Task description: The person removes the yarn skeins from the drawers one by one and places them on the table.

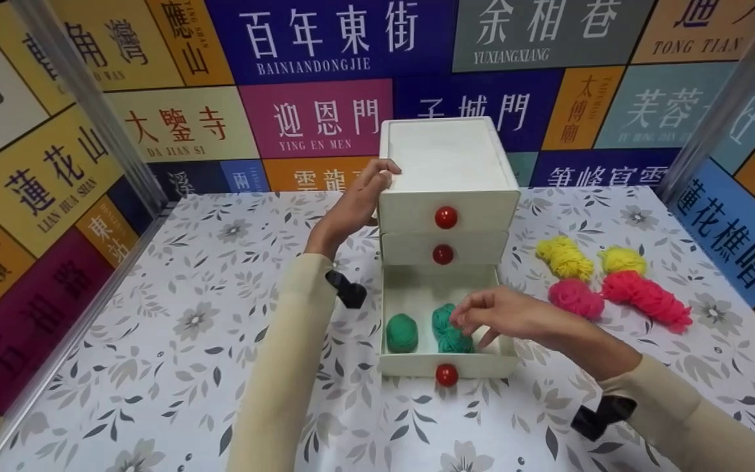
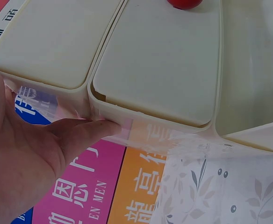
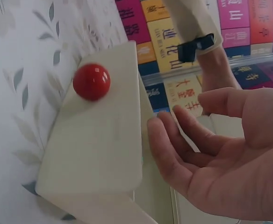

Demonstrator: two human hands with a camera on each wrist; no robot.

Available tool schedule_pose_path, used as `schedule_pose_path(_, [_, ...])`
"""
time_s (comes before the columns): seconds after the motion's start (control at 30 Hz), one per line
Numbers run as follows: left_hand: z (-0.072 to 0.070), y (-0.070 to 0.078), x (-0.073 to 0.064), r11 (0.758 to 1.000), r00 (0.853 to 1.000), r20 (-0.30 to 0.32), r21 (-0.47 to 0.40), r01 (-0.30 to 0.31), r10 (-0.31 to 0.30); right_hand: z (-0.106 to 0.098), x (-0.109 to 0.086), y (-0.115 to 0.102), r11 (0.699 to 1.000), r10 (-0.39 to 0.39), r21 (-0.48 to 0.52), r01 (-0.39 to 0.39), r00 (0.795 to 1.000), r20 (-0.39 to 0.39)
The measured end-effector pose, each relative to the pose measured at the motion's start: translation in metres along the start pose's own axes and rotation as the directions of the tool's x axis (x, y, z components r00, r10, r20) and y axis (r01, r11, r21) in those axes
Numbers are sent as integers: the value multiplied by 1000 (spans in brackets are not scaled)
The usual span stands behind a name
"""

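Note:
A white three-tier drawer cabinet (image 1: 443,154) with red knobs stands on the table, its bottom drawer (image 1: 413,366) pulled out and the upper two closed. My left hand (image 1: 354,200) holds the cabinet's upper left side, fingers over the top edge. In the left wrist view its thumb (image 2: 92,130) lies along the side wall. Inside the bottom drawer are a round green yarn ball (image 1: 402,333) at the left and a teal yarn bundle (image 1: 451,328) at the right. Loosely bent and holding nothing, my right hand (image 1: 508,314) hovers over the drawer's right side, fingertips close by the teal bundle.
Right of the cabinet lie two yellow yarn bundles (image 1: 564,257), a magenta yarn ball (image 1: 576,299) and a long pinkish-red yarn bundle (image 1: 646,300). A leaf-patterned cloth (image 1: 187,308) covers the table. Behind rises a wall of coloured signs (image 1: 325,115).

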State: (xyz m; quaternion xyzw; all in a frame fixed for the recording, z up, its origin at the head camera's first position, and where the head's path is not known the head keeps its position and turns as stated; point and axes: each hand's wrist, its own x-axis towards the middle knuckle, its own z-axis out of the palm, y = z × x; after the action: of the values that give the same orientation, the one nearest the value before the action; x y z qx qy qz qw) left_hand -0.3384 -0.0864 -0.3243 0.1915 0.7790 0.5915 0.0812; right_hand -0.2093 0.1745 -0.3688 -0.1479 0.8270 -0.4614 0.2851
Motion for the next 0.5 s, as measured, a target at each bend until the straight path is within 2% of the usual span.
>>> schedule_pose_path(0.27, [1,-1,0,1000,1000,4,2,-17,17,-9,20,-7,995,38,-89,-41,999,-29])
schedule_pose_path(0.5, [1,-2,0,1000,1000,0,-1,-18,18,-14,34,-17,972,105,-208,-107,994,-20])
